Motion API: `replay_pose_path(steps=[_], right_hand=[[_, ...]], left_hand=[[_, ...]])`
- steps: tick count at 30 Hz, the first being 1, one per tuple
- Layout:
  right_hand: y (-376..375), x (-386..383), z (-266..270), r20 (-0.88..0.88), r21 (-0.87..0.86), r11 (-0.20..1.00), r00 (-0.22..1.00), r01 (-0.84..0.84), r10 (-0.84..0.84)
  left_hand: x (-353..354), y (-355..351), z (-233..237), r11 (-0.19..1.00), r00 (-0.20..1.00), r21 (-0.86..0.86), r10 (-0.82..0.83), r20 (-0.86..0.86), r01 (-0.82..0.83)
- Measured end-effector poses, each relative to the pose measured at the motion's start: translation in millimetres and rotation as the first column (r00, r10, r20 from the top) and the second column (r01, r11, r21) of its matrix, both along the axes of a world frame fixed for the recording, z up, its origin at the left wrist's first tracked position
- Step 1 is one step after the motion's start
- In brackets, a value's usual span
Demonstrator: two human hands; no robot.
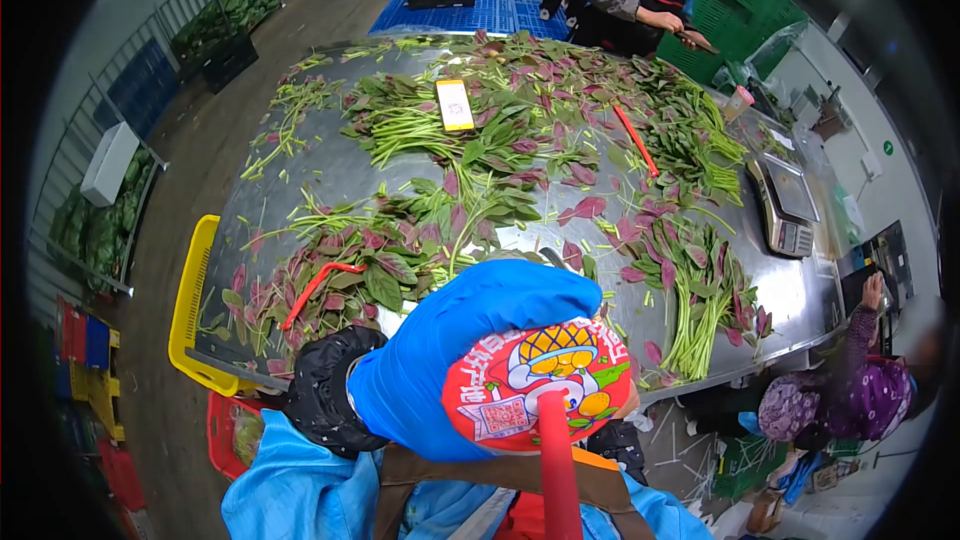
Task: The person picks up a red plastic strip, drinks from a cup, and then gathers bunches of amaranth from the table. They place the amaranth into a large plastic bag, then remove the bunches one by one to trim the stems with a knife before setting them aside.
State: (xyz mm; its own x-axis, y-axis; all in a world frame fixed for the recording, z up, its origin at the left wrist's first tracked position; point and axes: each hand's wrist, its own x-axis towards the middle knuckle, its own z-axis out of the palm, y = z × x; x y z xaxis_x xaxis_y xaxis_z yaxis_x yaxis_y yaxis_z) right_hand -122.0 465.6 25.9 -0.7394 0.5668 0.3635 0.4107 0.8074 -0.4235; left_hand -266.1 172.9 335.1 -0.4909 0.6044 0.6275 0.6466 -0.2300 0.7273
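Steel table point(330, 175), strewn red-green leafy stalks point(480, 130), yellow phone point(455, 104), scale point(785, 205), yellow crate point(190, 310), blue pallet point(470, 12)

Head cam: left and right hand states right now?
Left hand: gloved, closed on the red tape roll.
Right hand: mostly hidden behind the roll, cannot tell.

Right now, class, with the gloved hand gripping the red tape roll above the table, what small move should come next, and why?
Probably draw out a little more of the red strip. The left hand grips the tape roll, the strip hangs free below it, and loose leafy stems lie unbundled on the table just ahead.
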Motion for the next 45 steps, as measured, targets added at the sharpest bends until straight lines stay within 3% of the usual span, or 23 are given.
replay_pose_path(steps=[5, 9, 12, 19, 32, 45], right_hand=[[-2, -1, 1, -0.006, 0.008, 1.0, 1.0, 0.008, -0.008], [-2, 0, 2, -0.004, 0.007, 1.0, 1.0, 0.013, -0.013], [-2, 0, 3, -0.007, -0.009, 1.0, 1.0, 0.014, -0.014], [-2, 0, 2, -0.025, -0.022, 1.0, 1.0, 0.0, 0.0], [-6, -1, 8, -0.025, -0.03, 1.0, 1.0, 0.006, -0.007], [-3, -1, 2, -0.039, 0.003, 1.0, 0.999, 0.002, -0.002]], left_hand=[[-4, -2, 8, 0.998, 0.998, -0.032, -0.052, -0.038, 0.051], [-1, -1, 7, 0.996, 0.997, 0.052, -0.064, -0.031, 0.066], [-1, -4, 8, 0.998, 0.997, -0.034, -0.053, -0.055, 0.051], [8, 0, 2, 1.0, 0.998, 0.002, 0.015, 0.068, -0.015], [6, 3, 0, 1.0, 0.997, 0.006, 0.029, 0.076, -0.029], [1, -3, -2, 1.0, 0.997, 0.029, -0.005, -0.072, 0.007]])
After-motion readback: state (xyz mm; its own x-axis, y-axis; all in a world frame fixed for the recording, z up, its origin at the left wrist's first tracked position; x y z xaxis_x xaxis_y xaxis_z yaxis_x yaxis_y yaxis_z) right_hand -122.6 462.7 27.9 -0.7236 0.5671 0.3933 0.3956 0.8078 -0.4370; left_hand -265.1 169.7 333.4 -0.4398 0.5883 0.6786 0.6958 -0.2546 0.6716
